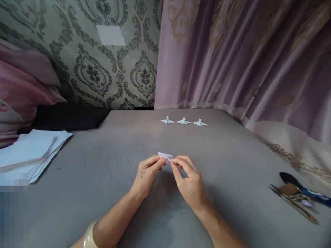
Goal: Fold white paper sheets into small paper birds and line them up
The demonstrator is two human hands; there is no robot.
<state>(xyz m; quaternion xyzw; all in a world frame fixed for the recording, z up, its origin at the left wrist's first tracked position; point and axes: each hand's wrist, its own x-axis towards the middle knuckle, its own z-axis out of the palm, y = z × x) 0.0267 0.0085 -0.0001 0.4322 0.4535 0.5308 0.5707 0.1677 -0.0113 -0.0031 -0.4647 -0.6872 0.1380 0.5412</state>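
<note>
At centre of the frame: one small piece of folded white paper (165, 156), creased into a narrow, pointed form with a sharp corner to the upper left. Left hand (146, 174): grasping the paper, thumb on the near face and fingers behind, apparently to steady it. Right hand (190, 179): thumb and forefinger pinching its right end; a fingertip grip, likely because the piece is slight and its folds fine. Both hands are above a grey cloth-covered surface (103, 206), matte and faintly wrinkled.

Upper centre right: three folded white paper birds (183, 121), wings spread, set in a row well apart from the hands, presumably to keep them uncrushed.

Left edge: stack of white paper sheets (33, 148), corners fanned, perhaps placed aside to leave working room. Behind it, black fabric (69, 115), dull and flat.

Lower right: slim pointed metal tool (296, 205) beside a blue-handled implement (317, 196); details blurred.

Upper part: damask-patterned wallpaper (94, 74) bearing a white rectangular sheet (111, 35); at right, satiny mauve curtain (219, 58) in deep vertical folds.
</note>
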